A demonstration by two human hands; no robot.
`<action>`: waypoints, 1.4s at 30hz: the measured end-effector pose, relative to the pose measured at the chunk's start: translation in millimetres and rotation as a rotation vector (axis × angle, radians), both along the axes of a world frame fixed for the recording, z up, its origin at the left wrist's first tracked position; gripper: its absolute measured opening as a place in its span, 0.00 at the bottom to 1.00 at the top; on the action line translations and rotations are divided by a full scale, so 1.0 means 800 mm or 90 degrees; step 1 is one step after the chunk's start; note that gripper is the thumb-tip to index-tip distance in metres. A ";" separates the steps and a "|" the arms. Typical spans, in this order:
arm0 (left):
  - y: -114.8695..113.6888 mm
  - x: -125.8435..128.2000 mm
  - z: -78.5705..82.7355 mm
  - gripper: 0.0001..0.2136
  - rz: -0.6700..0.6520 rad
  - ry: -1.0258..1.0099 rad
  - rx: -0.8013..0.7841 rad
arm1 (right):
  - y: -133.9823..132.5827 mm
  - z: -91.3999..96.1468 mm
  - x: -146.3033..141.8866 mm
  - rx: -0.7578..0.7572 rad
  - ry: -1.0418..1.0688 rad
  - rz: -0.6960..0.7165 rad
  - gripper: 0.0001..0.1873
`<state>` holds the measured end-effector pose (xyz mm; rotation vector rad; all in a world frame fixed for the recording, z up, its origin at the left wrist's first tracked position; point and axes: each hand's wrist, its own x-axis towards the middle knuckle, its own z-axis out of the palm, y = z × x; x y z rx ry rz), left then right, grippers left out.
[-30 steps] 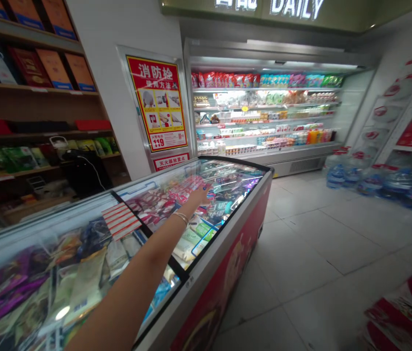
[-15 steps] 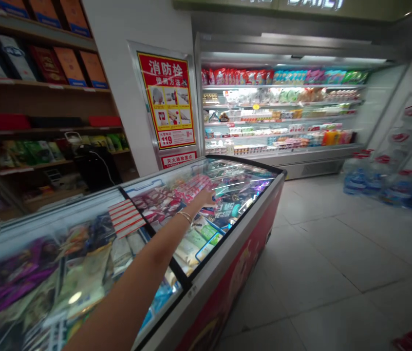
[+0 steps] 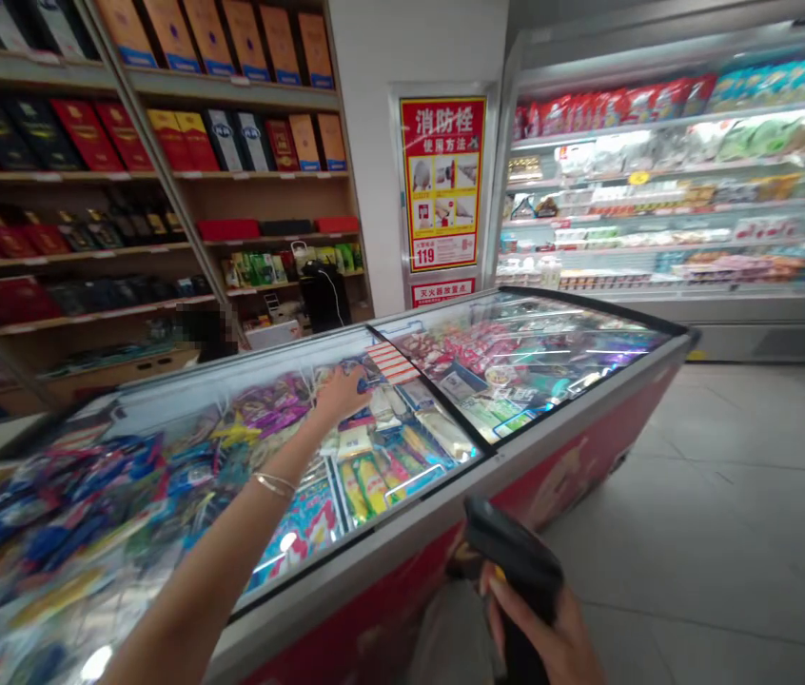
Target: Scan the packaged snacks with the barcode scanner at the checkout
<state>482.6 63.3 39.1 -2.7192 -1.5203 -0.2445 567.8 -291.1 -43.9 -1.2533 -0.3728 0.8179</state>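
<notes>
While right hand (image 3: 556, 633) grips scanner (image 3: 513, 550) | long axis points forward-left | left hand (image 3: 340, 392) curled, hold unclear

Left arm reached well forward: my bare left forearm (image 3: 213, 566) slants from bottom left up toward centre, thin silvery metal bangle (image 3: 275, 483) near the wrist. Bare left hand (image 3: 341, 392) is back-up, thumb apart from bent fingers; fingertip detail too small to read. Bare right hand (image 3: 565, 636) sits low, right of centre, closer to me, fingers wrapped in a grip, one pointing forward.
</notes>
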 end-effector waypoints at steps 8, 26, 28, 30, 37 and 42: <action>-0.015 0.038 -0.056 0.30 -0.007 -0.162 -0.131 | 0.110 0.031 -0.068 0.106 -0.006 0.001 0.24; 0.018 -0.206 -0.095 0.19 0.054 -0.735 0.009 | 0.261 0.074 -0.118 0.193 -0.054 0.176 0.22; 0.022 -0.247 -0.097 0.19 0.139 -0.756 0.070 | 0.298 0.078 -0.134 0.203 -0.105 0.261 0.22; 0.028 -0.276 -0.096 0.21 0.210 -0.779 0.118 | 0.333 0.081 -0.147 0.212 -0.167 0.355 0.23; 0.051 -0.302 -0.102 0.19 0.206 -0.753 0.239 | 0.395 0.058 -0.159 0.223 -0.284 0.598 0.25; 0.059 -0.290 -0.118 0.16 0.063 -0.770 0.217 | 0.389 0.036 -0.156 0.214 -0.278 0.597 0.25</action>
